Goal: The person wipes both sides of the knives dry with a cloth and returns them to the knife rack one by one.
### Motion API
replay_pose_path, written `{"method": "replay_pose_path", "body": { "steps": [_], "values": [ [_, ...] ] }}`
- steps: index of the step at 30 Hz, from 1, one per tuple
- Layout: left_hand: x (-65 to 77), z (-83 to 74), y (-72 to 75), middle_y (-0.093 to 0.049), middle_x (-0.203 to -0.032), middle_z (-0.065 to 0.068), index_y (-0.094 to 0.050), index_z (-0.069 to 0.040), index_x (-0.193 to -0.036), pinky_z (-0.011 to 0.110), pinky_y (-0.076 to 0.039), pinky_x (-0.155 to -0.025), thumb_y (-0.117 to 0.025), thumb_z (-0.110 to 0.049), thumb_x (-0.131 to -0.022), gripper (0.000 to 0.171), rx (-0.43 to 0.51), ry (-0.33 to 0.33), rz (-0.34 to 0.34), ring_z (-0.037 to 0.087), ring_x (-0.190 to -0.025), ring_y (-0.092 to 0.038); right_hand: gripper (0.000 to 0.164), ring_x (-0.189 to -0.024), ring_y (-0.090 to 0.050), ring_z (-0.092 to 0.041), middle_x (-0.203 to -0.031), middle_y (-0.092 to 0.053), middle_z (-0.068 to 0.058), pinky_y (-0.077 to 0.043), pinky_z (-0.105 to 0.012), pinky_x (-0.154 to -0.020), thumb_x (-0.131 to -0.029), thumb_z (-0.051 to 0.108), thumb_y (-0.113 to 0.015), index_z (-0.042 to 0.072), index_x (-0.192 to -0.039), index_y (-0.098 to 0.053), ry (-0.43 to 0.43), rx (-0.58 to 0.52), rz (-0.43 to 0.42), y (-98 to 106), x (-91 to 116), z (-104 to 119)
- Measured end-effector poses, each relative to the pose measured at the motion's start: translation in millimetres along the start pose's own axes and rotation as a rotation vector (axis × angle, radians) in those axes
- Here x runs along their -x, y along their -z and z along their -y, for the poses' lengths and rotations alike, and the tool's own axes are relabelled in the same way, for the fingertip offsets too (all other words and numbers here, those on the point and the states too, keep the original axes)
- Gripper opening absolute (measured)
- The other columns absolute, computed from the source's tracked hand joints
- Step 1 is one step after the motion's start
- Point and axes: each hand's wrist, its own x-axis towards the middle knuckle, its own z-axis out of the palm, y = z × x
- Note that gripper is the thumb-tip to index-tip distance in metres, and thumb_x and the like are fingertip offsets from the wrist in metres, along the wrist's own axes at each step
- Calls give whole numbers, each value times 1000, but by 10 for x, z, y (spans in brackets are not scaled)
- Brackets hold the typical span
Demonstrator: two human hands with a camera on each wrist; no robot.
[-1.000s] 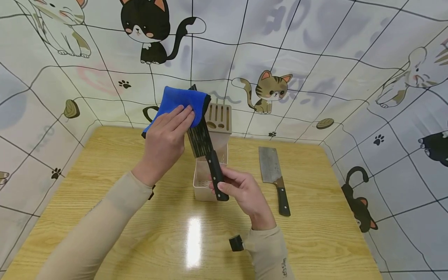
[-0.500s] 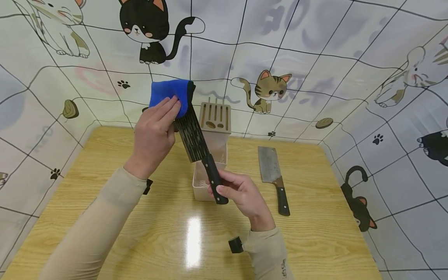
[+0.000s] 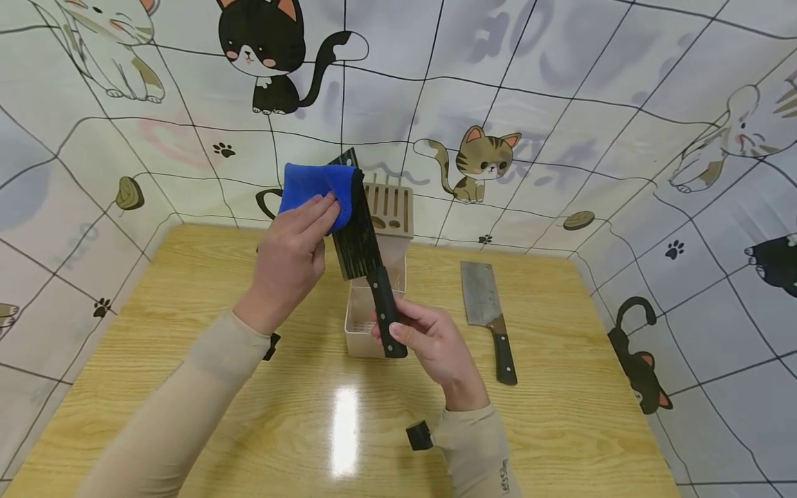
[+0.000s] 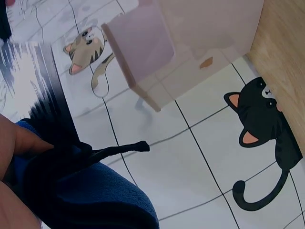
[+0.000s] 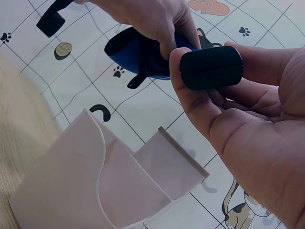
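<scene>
My right hand (image 3: pixel 438 346) pinches the black riveted handle of a kitchen knife (image 3: pixel 358 249), held up at a tilt above the table. The knife's broad dark blade points up and away. With my left hand (image 3: pixel 286 256) I hold a folded blue cloth (image 3: pixel 317 185) with black edging against the upper blade; the blade's tip corner shows above it. In the left wrist view the cloth (image 4: pixel 109 191) lies against the shiny blade (image 4: pixel 33 81). The handle's butt end (image 5: pixel 211 67) faces the right wrist camera, between thumb and fingers.
Behind the knife stands a pale knife holder (image 3: pixel 361 342) with a brown slotted top (image 3: pixel 398 207). To the right, a cleaver (image 3: pixel 481 297) with a black handle lies flat on the wooden table (image 3: pixel 560 415). A cat-patterned sheet (image 3: pixel 386 104) covers the walls behind and at both sides.
The knife swung left and back, and the cloth moved left and up along the blade. Now the cloth sits slightly lower and the blade's tip is uncovered.
</scene>
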Motion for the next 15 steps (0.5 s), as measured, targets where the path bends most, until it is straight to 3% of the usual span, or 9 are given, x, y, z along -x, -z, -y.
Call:
{"method": "replay_pose_path", "body": {
  "steps": [3, 5, 15],
  "values": [
    [40, -54, -26, -68, -133, 20, -70, 5, -129, 53, -54, -102, -59, 18, -89, 44, 6, -17, 12, 38, -122, -67, 44, -100, -73, -16, -113, -73, -5, -61, -34, -89, -104, 0, -56, -19, -143, -47, -1, -25, -18, -4, -3, 4],
    [68, -90, -41, -68, -132, 20, -70, 4, -129, 53, -55, -101, -61, 18, -89, 44, 6, -24, 21, 39, -122, -67, 45, -100, -73, -16, -114, -73, -2, -61, -34, -89, -104, 0, -56, -20, -143, -46, 3, -42, -23, -7, -7, 10],
    [204, -266, -111, -69, -131, 18, -71, 2, -129, 49, -55, -102, -67, 16, -87, 44, 31, -48, 55, 38, -121, -67, 43, -98, -71, -17, -112, -73, -3, -62, -33, -88, -104, -2, -51, -23, -142, -44, 6, -99, -68, -8, -33, 18]
  ]
}}
